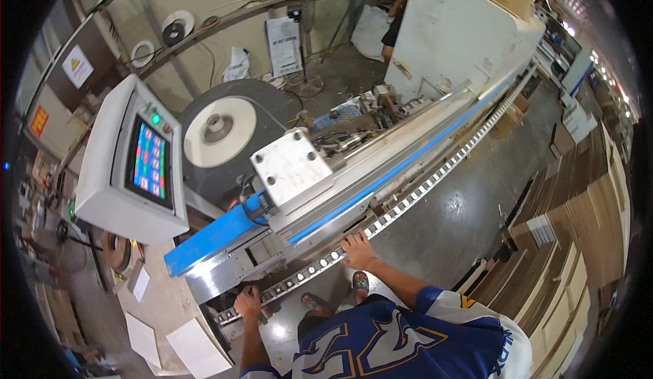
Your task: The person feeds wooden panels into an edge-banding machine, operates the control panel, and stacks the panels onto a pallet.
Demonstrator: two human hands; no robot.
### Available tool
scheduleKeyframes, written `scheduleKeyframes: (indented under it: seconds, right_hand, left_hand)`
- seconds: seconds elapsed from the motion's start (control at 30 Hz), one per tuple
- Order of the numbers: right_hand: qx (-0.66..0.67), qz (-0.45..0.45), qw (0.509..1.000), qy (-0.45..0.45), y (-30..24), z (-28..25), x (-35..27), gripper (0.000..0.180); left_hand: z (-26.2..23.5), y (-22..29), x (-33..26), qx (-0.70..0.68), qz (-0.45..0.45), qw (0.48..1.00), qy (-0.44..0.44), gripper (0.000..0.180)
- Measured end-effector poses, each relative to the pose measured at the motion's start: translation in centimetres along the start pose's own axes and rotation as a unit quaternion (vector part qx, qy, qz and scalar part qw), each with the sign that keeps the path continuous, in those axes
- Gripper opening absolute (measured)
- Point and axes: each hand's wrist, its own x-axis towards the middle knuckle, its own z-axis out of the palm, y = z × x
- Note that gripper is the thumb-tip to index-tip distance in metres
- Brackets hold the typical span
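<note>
Probably for support, the right hand (358, 250) rests loosely open on the roller rail's (313, 270) edge, nothing visibly held; the left hand (248, 302) curls near its end, grip unclear.

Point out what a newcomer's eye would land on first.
Probably the lit, colourful screen at left, with the big reel just right of it. Next, the blue stripe running toward the upper right. Below it, the right hand rests on the roller rail.
</note>
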Motion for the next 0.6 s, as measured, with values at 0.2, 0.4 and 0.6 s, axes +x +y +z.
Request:
scheduleKeyframes:
  seconds: [0.2,0.4,0.6]
  right_hand:
    - [-0.074,0.0,0.996,-0.053,0.1,1.1,0.7,0.069]
    - [-0.128,0.044,0.984,-0.112,0.5,0.3,1.2,0.087]
    - [-0.148,0.043,0.973,-0.17,-3.1,0.5,3.6,0.085]
  left_hand:
    - [-1.8,0.2,-1.8,-0.07,0.002,0.997,-0.012,0.045]
    - [-1.1,0.1,0.1,-0.144,0.042,0.988,0.044,0.03]
    - [-4.7,-4.4,-4.6,-0.289,0.062,0.93,0.219,0.019]
